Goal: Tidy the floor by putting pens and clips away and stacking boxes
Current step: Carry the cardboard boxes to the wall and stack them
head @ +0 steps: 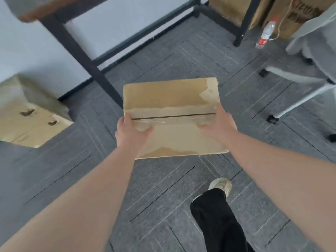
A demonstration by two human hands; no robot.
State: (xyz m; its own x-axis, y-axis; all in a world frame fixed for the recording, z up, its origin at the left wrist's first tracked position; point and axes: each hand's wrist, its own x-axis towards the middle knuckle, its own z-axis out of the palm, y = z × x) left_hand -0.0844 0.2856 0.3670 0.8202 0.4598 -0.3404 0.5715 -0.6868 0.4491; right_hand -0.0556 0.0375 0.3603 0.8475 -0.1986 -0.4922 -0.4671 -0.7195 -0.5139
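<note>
A flat brown cardboard box (171, 99) with a taped seam and torn paper patches is held in the air above the grey carpet. My left hand (130, 132) grips its left edge with the thumb on top. On the right edge, my right hand (219, 124) grips the same way. A second, bigger cardboard box (27, 113) rests on the floor at the left, beside the wall. No pens or clips show anywhere in view.
A black metal table frame (85, 59) stands ahead, by the white wall. A plastic water bottle (266, 33) lies near brown boxes (294, 17) at the back right. A grey wheeled chair (312, 57) is at the right. My leg and shoe (221, 186) are below the box.
</note>
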